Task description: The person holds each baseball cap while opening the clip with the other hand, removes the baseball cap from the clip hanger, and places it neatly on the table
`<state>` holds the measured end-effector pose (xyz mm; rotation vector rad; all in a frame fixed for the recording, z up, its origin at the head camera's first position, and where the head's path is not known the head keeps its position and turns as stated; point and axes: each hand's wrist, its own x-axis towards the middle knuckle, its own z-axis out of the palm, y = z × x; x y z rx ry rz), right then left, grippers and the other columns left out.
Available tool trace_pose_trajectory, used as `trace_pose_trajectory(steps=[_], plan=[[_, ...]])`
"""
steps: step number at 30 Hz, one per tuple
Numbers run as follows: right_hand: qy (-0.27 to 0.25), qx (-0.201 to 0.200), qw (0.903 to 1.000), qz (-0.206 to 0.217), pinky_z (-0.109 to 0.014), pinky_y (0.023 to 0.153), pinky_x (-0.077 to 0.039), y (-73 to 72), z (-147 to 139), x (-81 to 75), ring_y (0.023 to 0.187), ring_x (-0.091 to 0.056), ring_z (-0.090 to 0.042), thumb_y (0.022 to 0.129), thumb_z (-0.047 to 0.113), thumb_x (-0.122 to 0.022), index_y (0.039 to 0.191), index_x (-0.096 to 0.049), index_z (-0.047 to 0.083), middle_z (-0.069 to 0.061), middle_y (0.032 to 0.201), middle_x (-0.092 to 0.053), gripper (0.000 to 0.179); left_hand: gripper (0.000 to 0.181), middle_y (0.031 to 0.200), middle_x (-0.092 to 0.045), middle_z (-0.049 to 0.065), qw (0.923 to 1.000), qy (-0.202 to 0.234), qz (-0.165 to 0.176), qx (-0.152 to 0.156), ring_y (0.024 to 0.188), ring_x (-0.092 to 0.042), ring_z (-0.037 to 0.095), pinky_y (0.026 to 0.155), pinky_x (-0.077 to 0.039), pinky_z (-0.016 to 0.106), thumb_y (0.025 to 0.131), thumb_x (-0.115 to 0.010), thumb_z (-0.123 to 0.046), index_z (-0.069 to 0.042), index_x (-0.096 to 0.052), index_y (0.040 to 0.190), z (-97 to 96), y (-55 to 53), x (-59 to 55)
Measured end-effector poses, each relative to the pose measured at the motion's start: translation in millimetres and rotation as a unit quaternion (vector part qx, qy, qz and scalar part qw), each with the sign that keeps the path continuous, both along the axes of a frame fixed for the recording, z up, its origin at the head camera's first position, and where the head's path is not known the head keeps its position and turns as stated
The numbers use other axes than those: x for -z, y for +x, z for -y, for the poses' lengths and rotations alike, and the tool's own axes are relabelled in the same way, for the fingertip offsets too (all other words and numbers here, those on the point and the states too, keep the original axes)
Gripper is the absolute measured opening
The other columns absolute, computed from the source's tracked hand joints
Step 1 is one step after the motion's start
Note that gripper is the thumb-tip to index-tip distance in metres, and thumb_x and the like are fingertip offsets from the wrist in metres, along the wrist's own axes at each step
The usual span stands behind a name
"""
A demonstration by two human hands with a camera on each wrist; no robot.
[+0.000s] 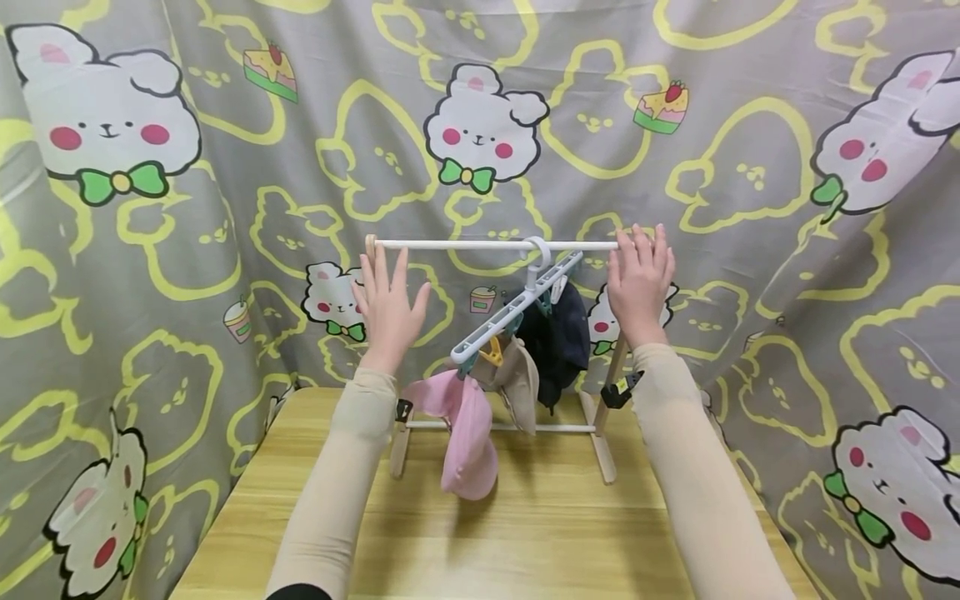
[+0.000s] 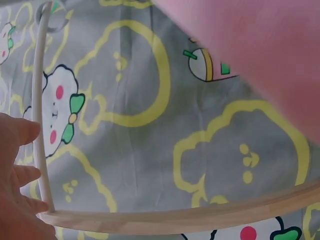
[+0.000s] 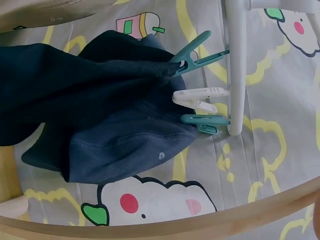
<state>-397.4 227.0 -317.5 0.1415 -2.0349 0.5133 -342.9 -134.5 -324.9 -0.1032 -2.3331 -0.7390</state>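
We see the table (image 1: 300, 475) across the lower middle of the frame, the curtain (image 1: 585, 33) behind it and along both sides. On the table's far part stands the rack (image 1: 562, 428), its rail (image 1: 450, 245) running across the centre. Right of the rail's middle hooks the hanger (image 1: 498, 320), slanting from lower left to upper right. Under it we find the front cap (image 1: 468, 433), then the middle cap (image 1: 519, 375), then the rear cap (image 1: 572, 329) farthest back. The left hand (image 1: 390, 312) is at the rail's left end, the right hand (image 1: 641, 283) at its right.
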Motion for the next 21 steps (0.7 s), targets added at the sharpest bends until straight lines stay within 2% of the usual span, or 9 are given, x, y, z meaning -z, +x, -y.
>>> trace_pose_trajectory(steps=[8,14,21], plan=[[0.015,0.006,0.9994,0.03,-0.058,0.12,-0.012,4.3,2,-0.5,0.152,-0.014,-0.031,0.102,0.034,-0.045,0.143,-0.048,0.016,-0.01,0.153,-0.04,0.045,0.057,0.163,-0.018,0.013,0.9994,0.024,0.023,0.011,0.153,0.007,0.033,0.118,0.006,0.065,0.1,-0.043,-0.047,-0.022,-0.035,0.151,1.5,17.3,13.6],[0.019,0.011,0.9992,0.033,-0.058,0.12,-0.012,2.9,1,2.0,0.151,-0.014,-0.032,0.101,0.034,-0.045,0.145,-0.045,0.017,-0.01,0.154,-0.038,0.047,0.052,0.158,-0.03,0.016,0.9988,0.04,0.017,0.023,0.153,-0.001,0.036,0.118,0.006,0.065,0.101,-0.04,-0.046,-0.017,-0.048,0.144,0.5,29.1,23.7],[0.02,0.015,0.999,0.037,-0.059,0.12,-0.013,4.4,1,2.2,0.151,-0.013,-0.032,0.101,0.031,-0.049,0.146,-0.043,0.018,-0.009,0.156,-0.036,0.048,0.048,0.155,-0.037,0.013,0.9987,0.038,0.024,0.024,0.152,-0.008,0.036,0.118,0.004,0.065,0.102,-0.038,-0.046,-0.018,-0.053,0.139,-2.3,41.7,37.2]])
